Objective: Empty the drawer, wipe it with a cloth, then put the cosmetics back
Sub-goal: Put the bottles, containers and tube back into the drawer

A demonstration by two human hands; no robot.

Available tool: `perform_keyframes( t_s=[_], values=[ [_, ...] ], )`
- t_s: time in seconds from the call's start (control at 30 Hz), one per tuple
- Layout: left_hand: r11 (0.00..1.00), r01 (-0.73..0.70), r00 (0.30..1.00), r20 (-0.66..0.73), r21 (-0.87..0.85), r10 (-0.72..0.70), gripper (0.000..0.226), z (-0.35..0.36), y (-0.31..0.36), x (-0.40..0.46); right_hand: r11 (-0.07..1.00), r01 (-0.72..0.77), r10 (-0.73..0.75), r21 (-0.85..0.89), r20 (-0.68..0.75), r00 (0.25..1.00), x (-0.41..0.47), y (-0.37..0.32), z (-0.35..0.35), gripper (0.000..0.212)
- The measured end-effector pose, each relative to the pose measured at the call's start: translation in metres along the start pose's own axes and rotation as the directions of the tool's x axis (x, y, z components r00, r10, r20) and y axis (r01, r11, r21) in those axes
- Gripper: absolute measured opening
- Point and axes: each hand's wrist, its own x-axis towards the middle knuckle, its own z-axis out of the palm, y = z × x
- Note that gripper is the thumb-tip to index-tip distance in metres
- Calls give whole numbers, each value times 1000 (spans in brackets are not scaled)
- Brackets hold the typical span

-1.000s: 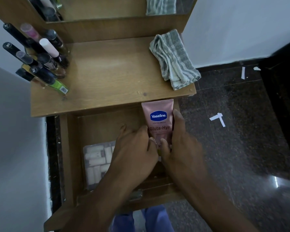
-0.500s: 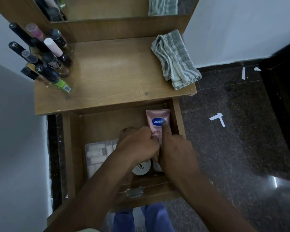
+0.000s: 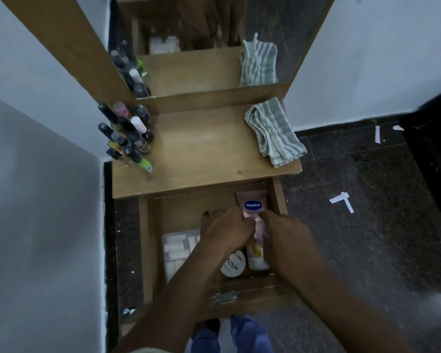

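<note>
Right hand [image 3: 281,229] pinches the pink Vaseline tube [image 3: 253,203] at mid-body; left hand [image 3: 227,230], fingers curled, touches its other side. Tube lies along the right wall of the open drawer [image 3: 148,240], beside a round jar [image 3: 233,266]. Soft, light, squeezable; judged best held near the stiffer cap end.

- Both hands reach into the open drawer [image 3: 148,240]: left hand [image 3: 227,230] and right hand [image 3: 283,233] meet on a pink Vaseline tube [image 3: 252,203] lying along the right wall.
- A round white jar [image 3: 233,266] lies just beside the tube's cap end.
- A clear packet [image 3: 177,247] lies at left.
- A striped cloth [image 3: 273,131] rests on the tabletop [image 3: 201,149], cosmetic bottles [image 3: 130,136] clustered opposite.
</note>
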Motion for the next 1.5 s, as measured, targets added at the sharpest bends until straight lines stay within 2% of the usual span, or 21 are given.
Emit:
perform_keyframes(
  t_s=[0.07,0.17,0.23,0.27,0.37,0.47,0.6,0.7,0.83,0.9,1.0,1.07,1.1,1.2,1.33,1.43,1.5],
  values=[
    [999,-13,999,-30,-46,12,33,-10,-2,-6,999,24,-23,28,-31,999,-1,-5,-15,42],
    [992,-62,993,-105,-112,50,36,-26,-10,-19,984,129,-99,126,-226,969,-3,-24,-40,17],
    [980,-116,975,-205,-160,82,39,-37,-21,-32,952,217,-136,215,-338,931,-1,-43,-53,17],
    [967,-171,949,-297,-190,109,38,-41,-31,-37,932,260,-154,252,-374,915,2,-53,-58,19],
    [930,-282,812,-574,-236,100,28,-62,-55,-58,845,345,-171,408,-406,898,14,-87,-67,22],
    [927,-256,642,-765,-275,-50,18,-87,-75,-70,779,382,-189,498,-395,899,34,-120,-64,18],
    [904,-251,443,-872,-346,-211,13,-106,-106,-63,771,367,-201,521,-348,916,62,-153,-43,23],
    [900,-263,378,-896,-347,-234,17,-115,-118,-50,815,311,-181,488,-295,938,79,-168,-30,31],
    [891,-352,365,-919,-287,-152,23,-122,-121,-36,845,314,-183,434,-316,931,94,-183,-17,11],
    [891,-367,367,-922,-267,-125,24,-124,-124,-30,840,350,-197,415,-368,909,97,-189,-10,24],
    [898,-363,362,-926,-249,-110,31,-125,-130,-22,843,359,-190,400,-403,895,99,-196,-6,29],
    [902,-362,357,-929,-236,-100,29,-124,-135,-17,852,367,-194,373,-427,883,101,-199,-4,41],
    [903,-365,359,-929,-228,-90,27,-123,-137,-16,855,375,-200,358,-438,876,102,-200,-3,40],
    [892,-390,376,-924,-229,-73,23,-122,-142,-14,850,408,-229,332,-465,855,101,-198,-3,23],
    [848,-456,407,-911,-270,-71,22,-115,-148,-21,849,437,-267,297,-473,840,94,-191,-9,25],
    [847,-471,426,-904,-249,-29,25,-104,-154,-39,832,503,-354,236,-471,808,83,-176,-11,20],
    [856,-462,462,-887,-231,10,29,-96,-160,-52,810,548,-419,207,-450,789,72,-161,-12,16]
  ],
)
